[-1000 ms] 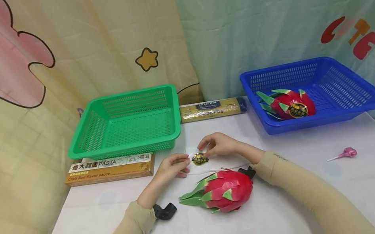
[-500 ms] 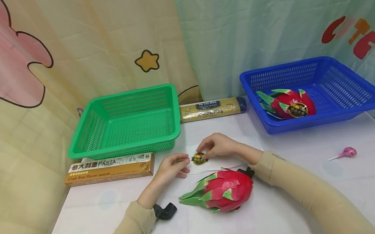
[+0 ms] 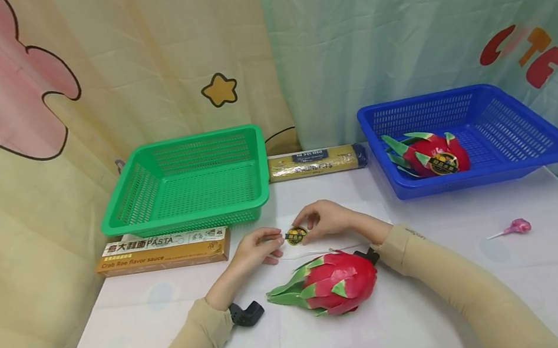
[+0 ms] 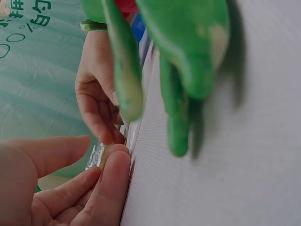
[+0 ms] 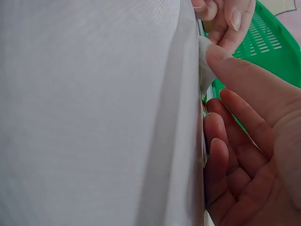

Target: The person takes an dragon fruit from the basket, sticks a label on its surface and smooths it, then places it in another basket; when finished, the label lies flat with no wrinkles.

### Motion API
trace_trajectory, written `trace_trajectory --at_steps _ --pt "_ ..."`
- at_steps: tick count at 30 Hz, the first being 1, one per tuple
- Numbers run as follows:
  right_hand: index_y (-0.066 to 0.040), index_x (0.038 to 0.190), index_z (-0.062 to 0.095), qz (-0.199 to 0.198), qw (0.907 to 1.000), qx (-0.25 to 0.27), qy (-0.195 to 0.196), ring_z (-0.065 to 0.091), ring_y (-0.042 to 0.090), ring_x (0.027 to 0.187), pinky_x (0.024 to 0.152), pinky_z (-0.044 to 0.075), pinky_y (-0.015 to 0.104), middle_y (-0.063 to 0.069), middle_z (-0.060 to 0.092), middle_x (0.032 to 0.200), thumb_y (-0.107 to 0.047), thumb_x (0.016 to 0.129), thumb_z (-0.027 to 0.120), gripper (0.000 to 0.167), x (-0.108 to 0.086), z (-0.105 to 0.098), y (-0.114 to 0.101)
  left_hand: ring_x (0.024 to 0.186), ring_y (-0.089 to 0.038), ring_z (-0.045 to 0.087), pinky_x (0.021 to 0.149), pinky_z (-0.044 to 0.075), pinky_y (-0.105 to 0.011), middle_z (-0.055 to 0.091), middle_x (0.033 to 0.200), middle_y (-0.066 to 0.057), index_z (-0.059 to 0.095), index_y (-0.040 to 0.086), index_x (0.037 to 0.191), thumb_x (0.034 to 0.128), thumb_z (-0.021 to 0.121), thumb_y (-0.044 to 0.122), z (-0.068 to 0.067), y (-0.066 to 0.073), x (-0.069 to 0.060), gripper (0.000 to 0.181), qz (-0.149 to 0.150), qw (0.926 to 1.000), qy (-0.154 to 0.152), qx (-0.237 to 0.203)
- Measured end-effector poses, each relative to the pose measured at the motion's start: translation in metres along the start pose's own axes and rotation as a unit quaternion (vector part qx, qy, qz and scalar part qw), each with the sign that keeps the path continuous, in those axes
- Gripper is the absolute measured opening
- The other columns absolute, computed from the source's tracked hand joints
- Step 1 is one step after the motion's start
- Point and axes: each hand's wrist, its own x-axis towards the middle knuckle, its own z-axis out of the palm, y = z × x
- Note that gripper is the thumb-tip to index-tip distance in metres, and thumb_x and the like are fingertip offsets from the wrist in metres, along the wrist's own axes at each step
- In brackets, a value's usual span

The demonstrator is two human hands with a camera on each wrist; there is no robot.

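A small round black-and-gold sticker is between the two hands, over the middle of the table. My left hand pinches at its left edge with curled fingers. From the right side, my right hand pinches its edge between thumb and fingers. The right wrist view shows a pale flap under the right thumb. Nearer the body lies a red dragon fruit with green scales, its leafy end to the left. Its green tips partly block the left wrist view.
A green basket stands back left, behind a pasta box. Back right, a blue basket holds another dragon fruit with a similar sticker. A spaghetti pack lies between the baskets, and a pink lollipop lies at right.
My right fingers have shifted slightly at the sticker's right edge, and more of its face shows. My left hand has stayed almost still. The dragon fruit has not moved.
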Motion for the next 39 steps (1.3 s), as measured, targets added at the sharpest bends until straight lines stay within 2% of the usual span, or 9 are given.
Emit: trace_trajectory --at_steps 4,11,19,22,24,30,35,39 --pt "-0.009 0.104 0.071 -0.01 0.9998 0.017 0.001 0.057 0.011 0.077 0.07 0.048 0.025 -0.002 0.067 0.095 -0.019 0.076 0.079 0.031 -0.001 -0.001 0.0 0.076 -0.021 0.066 0.066 0.056 -0.035 0.061 0.111 -0.02 0.054 -0.007 0.122 0.0898 0.061 0.013 0.0 0.0 0.0 0.038 0.003 1.0 -0.002 0.002" --pt "-0.009 0.096 0.073 -0.032 0.9994 0.011 0.009 0.057 0.01 0.081 0.077 0.048 0.026 -0.003 0.067 0.09 -0.015 0.085 0.069 0.014 -0.002 -0.001 0.006 0.077 -0.021 0.065 0.066 0.056 -0.035 0.062 0.109 -0.019 0.054 -0.007 0.121 0.0895 0.061 0.012 0.0 0.0 -0.001 0.037 0.001 1.0 -0.003 0.001" --pt "-0.004 0.096 0.066 -0.008 0.9978 0.054 0.038 0.055 0.013 0.073 0.067 0.048 0.026 0.003 0.065 0.087 -0.014 0.09 0.062 0.011 -0.005 -0.004 0.002 0.082 -0.023 0.066 0.068 0.055 -0.034 0.062 0.107 -0.018 0.054 -0.008 0.121 0.0907 0.061 0.014 0.0 0.002 -0.003 0.038 -0.006 0.9999 -0.013 0.008" --pt "-0.005 0.096 0.065 -0.006 0.9969 0.059 0.052 0.058 0.015 0.074 0.069 0.05 0.029 0.005 0.065 0.089 -0.015 0.091 0.062 0.012 -0.008 -0.009 -0.005 0.085 -0.024 0.065 0.07 0.055 -0.035 0.061 0.111 -0.02 0.052 -0.007 0.124 0.0916 0.06 0.016 -0.001 0.005 -0.004 0.041 -0.006 0.9996 -0.023 0.013" --pt "-0.006 0.097 0.066 -0.014 0.9967 0.048 0.063 0.059 0.015 0.078 0.074 0.051 0.03 0.004 0.066 0.092 -0.017 0.091 0.063 0.013 -0.011 -0.014 -0.01 0.086 -0.027 0.065 0.071 0.055 -0.037 0.06 0.113 -0.022 0.051 -0.007 0.126 0.0921 0.06 0.017 -0.003 0.009 -0.005 0.043 0.005 0.9995 -0.025 0.018" --pt "-0.011 0.099 0.068 -0.067 0.9938 0.027 0.084 0.059 0.014 0.093 0.082 0.051 0.034 -0.002 0.066 0.096 -0.018 0.089 0.066 0.012 -0.03 -0.029 -0.035 0.079 -0.028 0.065 0.069 0.054 -0.036 0.062 0.109 -0.024 0.056 -0.007 0.119 0.0949 0.057 0.022 -0.003 0.032 -0.013 0.038 0.087 0.9944 -0.028 0.054" --pt "-0.013 0.1 0.069 -0.154 0.9829 0.009 0.1 0.059 0.013 0.095 0.079 0.051 0.032 -0.004 0.066 0.098 -0.011 0.087 0.067 0.012 -0.048 -0.036 -0.058 0.072 -0.021 0.065 0.066 0.051 -0.033 0.067 0.094 -0.013 0.063 -0.003 0.105 0.0957 0.055 0.027 0.007 0.056 -0.026 0.032 0.114 0.991 -0.026 0.065" --pt "-0.014 0.097 0.07 -0.217 0.9699 -0.019 0.109 0.06 0.012 0.096 0.08 0.051 0.032 -0.003 0.066 0.099 -0.006 0.085 0.069 0.014 -0.063 -0.035 -0.071 0.069 -0.019 0.064 0.063 0.049 -0.03 0.065 0.084 -0.011 0.062 -0.001 0.096 0.0952 0.056 0.019 0.016 0.068 -0.037 0.021 0.135 0.9899 -0.019 0.037"
